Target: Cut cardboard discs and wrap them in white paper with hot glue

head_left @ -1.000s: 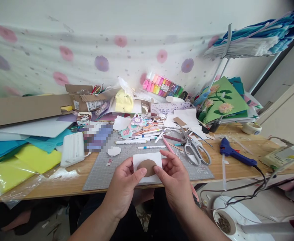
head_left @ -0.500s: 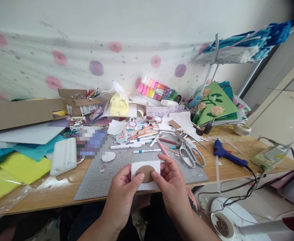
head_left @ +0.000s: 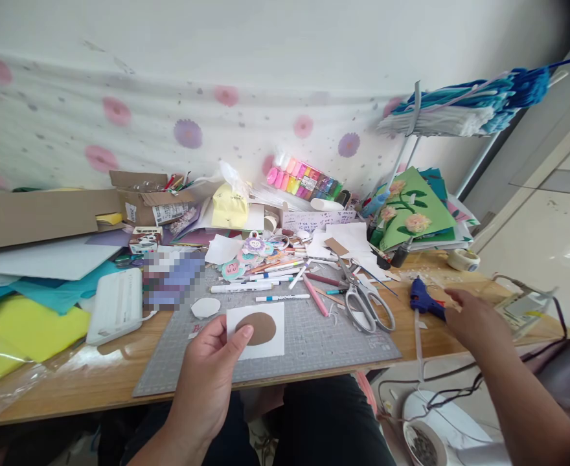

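My left hand (head_left: 207,372) holds a white paper square (head_left: 260,336) with a brown oval (head_left: 257,327) on it, thumb pressed on the oval's left edge, just over the grey cutting mat (head_left: 314,336). My right hand (head_left: 474,317) has reached out to the right and lies on the handle of the blue glue gun (head_left: 423,299), which rests on the wooden table. Its fingers curl round the handle's rear end, partly hidden. Scissors (head_left: 365,301) lie between the paper and the glue gun.
Pens and markers (head_left: 265,288) litter the mat's far side. A white device (head_left: 114,307) and coloured paper sheets (head_left: 32,323) lie at the left. A green flower card (head_left: 411,207), tape roll (head_left: 462,259) and clay box (head_left: 304,181) stand at the back. Cables trail off the right edge.
My right hand let go of the paper square and moved right to the glue gun. My left hand keeps the square alone and has shifted a little left.
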Available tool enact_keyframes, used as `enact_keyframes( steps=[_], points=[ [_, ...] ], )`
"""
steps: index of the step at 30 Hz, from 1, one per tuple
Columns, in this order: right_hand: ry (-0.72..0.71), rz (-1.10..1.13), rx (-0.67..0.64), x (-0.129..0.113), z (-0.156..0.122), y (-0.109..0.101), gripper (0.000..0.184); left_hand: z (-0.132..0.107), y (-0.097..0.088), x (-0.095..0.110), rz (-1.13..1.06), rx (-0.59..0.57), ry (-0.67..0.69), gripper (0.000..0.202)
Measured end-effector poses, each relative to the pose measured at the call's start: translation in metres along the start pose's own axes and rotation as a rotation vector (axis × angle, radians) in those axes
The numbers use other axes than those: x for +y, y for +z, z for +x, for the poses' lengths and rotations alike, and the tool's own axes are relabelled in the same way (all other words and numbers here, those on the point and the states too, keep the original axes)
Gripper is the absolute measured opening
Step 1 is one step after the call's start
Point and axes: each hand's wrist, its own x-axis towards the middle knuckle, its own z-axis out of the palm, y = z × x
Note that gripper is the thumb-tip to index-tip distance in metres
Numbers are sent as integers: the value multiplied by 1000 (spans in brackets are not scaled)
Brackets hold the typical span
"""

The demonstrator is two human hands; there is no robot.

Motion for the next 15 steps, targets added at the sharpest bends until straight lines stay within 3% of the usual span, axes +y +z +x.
enact_keyframes(
  steps=[3, 8, 13, 14, 15],
  points=[
    [0, -16, -96, 24, 7, 9, 11, 2, -1, 0, 23, -19, 22, 23],
    [58, 73, -80, 27, -2, 9, 24, 1, -3, 0, 126, -15, 60, 20],
    [102, 418, -63, -14, -38, 0, 27, -3, -5, -1, 287, -4, 103, 20],
    [93, 551, -81, -28, -51, 0, 30, -3, -4, -1, 322, -4, 106, 21],
    [111, 844, -191, -44, -66, -1, 30, -4, -4, -1, 355, -6, 109, 21]
  ],
)
